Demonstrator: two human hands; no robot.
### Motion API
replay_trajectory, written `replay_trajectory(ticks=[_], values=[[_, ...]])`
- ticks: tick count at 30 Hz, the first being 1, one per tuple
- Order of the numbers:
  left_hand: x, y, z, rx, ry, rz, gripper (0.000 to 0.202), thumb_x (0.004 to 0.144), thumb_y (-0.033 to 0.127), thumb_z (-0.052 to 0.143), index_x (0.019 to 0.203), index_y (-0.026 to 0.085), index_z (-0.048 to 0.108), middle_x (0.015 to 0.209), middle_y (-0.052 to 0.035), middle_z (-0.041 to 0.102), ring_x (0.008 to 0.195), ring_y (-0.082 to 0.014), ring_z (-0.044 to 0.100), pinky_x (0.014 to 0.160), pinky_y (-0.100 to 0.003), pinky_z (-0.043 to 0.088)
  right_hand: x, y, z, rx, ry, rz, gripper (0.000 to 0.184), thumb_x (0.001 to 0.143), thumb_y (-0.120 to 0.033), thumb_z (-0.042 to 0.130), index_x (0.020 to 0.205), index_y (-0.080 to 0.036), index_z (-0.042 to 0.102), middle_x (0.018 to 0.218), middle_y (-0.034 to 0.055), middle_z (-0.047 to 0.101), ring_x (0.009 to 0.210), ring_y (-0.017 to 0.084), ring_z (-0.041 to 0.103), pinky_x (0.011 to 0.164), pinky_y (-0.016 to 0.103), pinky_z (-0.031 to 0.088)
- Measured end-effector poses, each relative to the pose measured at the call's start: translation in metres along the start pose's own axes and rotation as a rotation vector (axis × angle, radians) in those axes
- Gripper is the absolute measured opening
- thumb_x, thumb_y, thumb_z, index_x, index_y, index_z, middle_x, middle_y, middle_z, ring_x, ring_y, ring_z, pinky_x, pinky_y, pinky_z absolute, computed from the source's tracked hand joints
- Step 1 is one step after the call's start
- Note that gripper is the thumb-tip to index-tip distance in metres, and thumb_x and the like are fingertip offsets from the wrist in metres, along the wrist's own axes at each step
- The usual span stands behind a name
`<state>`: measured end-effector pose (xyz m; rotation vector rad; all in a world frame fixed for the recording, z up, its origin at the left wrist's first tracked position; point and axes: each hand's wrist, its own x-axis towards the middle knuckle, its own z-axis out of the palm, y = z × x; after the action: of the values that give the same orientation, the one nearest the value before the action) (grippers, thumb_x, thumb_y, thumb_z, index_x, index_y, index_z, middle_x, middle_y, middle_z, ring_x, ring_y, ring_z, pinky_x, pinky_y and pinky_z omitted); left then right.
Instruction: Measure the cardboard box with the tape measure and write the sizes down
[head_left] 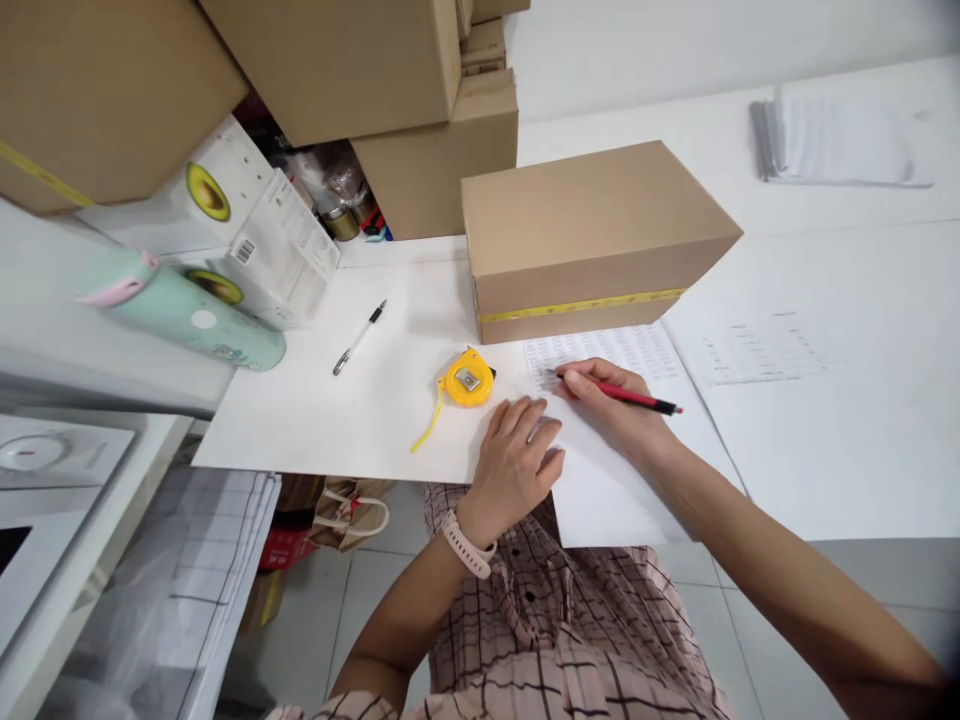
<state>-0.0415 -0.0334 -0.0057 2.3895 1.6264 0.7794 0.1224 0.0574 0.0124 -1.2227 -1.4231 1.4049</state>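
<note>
My right hand (611, 405) is closed around a red pen (634, 396), whose tip points at a printed sheet (622, 347) on the white table. My left hand (517, 455) rests on the table's front edge beside the paper, fingers loosely spread and holding nothing. Just beyond it lies a yellow tape measure (469, 378) with a short length of tape pulled out. A closed cardboard box (592, 230) with a yellow strip along its side stands behind the sheet and covers part of it. To the left lies a black-and-clear pen (360, 337).
A mint bottle (195, 310) stands at the table's left side near white avocado-print boxes (285, 240). Large cardboard boxes (352, 60) are stacked behind. A paper stack (847, 140) lies at the far right. A white appliance (52, 460) is at lower left.
</note>
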Motion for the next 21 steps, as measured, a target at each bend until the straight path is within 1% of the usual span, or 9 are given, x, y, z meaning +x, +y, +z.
replay_trajectory(ticks=[2, 3, 6, 7, 9, 11, 14, 17, 21], values=[[0.001, 0.000, -0.001, -0.008, -0.002, -0.015, 0.028, 0.098, 0.026, 0.059, 0.122, 0.017, 0.067, 0.142, -0.0133, 0.065, 0.137, -0.0321, 0.056, 0.120, -0.056, 0.040, 0.005, 0.007, 0.003, -0.068, 0.076, -0.043, 0.038, 0.085, -0.057, 0.073, 0.076, -0.022, 0.064, 0.070, -0.0003, 0.063, 0.066, 0.016, 0.057, 0.066, 0.032, 0.048], [0.001, 0.000, -0.002, -0.013, 0.001, -0.020, 0.027, 0.098, 0.026, 0.059, 0.122, 0.017, 0.067, 0.141, -0.0128, 0.066, 0.136, -0.0316, 0.056, 0.120, -0.055, 0.040, 0.005, 0.010, 0.004, -0.098, 0.102, -0.069, 0.036, 0.086, -0.056, 0.072, 0.077, -0.022, 0.063, 0.068, -0.0012, 0.061, 0.064, 0.015, 0.054, 0.062, 0.031, 0.046], [0.002, 0.000, -0.002, -0.031, 0.012, -0.031, 0.025, 0.098, 0.025, 0.058, 0.121, 0.018, 0.067, 0.140, -0.0117, 0.067, 0.136, -0.0309, 0.056, 0.120, -0.054, 0.040, 0.001, 0.014, 0.004, -0.140, 0.105, -0.098, 0.029, 0.085, -0.050, 0.074, 0.087, -0.023, 0.062, 0.070, -0.0024, 0.061, 0.061, 0.014, 0.052, 0.058, 0.030, 0.043], [0.002, 0.000, -0.002, -0.036, 0.015, -0.035, 0.025, 0.098, 0.025, 0.058, 0.121, 0.018, 0.067, 0.140, -0.0113, 0.067, 0.136, -0.0307, 0.056, 0.120, -0.053, 0.040, -0.001, 0.013, 0.004, -0.161, 0.109, -0.093, 0.028, 0.084, -0.048, 0.075, 0.086, -0.023, 0.061, 0.069, -0.0025, 0.061, 0.060, 0.014, 0.051, 0.057, 0.030, 0.043], [0.002, 0.000, -0.001, -0.049, 0.026, -0.039, 0.024, 0.099, 0.024, 0.058, 0.120, 0.018, 0.067, 0.140, -0.0111, 0.067, 0.136, -0.0304, 0.056, 0.120, -0.053, 0.040, -0.004, 0.012, 0.005, -0.219, 0.151, -0.085, 0.029, 0.083, -0.043, 0.075, 0.075, -0.023, 0.057, 0.064, -0.0029, 0.058, 0.058, 0.013, 0.048, 0.055, 0.029, 0.041], [0.001, -0.001, 0.000, -0.069, 0.041, -0.038, 0.023, 0.099, 0.024, 0.058, 0.118, 0.017, 0.067, 0.137, -0.0110, 0.069, 0.135, -0.0300, 0.056, 0.120, -0.053, 0.040, -0.005, 0.010, 0.006, -0.269, 0.199, -0.082, 0.032, 0.082, -0.039, 0.074, 0.066, -0.024, 0.050, 0.057, -0.0041, 0.051, 0.054, 0.013, 0.044, 0.052, 0.028, 0.038], [0.000, -0.003, 0.002, -0.098, 0.065, -0.036, 0.019, 0.099, 0.023, 0.058, 0.114, 0.017, 0.068, 0.132, -0.0108, 0.071, 0.133, -0.0295, 0.058, 0.119, -0.053, 0.041, -0.005, 0.009, 0.008, -0.295, 0.228, -0.080, 0.034, 0.080, -0.034, 0.072, 0.061, -0.024, 0.045, 0.053, -0.0052, 0.044, 0.052, 0.012, 0.038, 0.049, 0.027, 0.034], [-0.001, -0.003, 0.001, -0.100, 0.068, -0.037, 0.019, 0.099, 0.023, 0.058, 0.114, 0.017, 0.069, 0.131, -0.0106, 0.072, 0.132, -0.0296, 0.058, 0.119, -0.053, 0.041, -0.005, 0.009, 0.009, -0.297, 0.228, -0.088, 0.033, 0.079, -0.035, 0.072, 0.061, -0.024, 0.046, 0.053, -0.0047, 0.045, 0.052, 0.012, 0.039, 0.049, 0.027, 0.035], [0.000, -0.002, 0.000, -0.082, 0.049, -0.036, 0.024, 0.099, 0.024, 0.059, 0.120, 0.016, 0.067, 0.133, -0.0102, 0.070, 0.132, -0.0301, 0.057, 0.119, -0.052, 0.040, -0.005, 0.009, 0.010, -0.306, 0.216, -0.106, 0.032, 0.080, -0.036, 0.071, 0.061, -0.024, 0.048, 0.054, -0.0038, 0.048, 0.053, 0.012, 0.040, 0.050, 0.028, 0.036]])
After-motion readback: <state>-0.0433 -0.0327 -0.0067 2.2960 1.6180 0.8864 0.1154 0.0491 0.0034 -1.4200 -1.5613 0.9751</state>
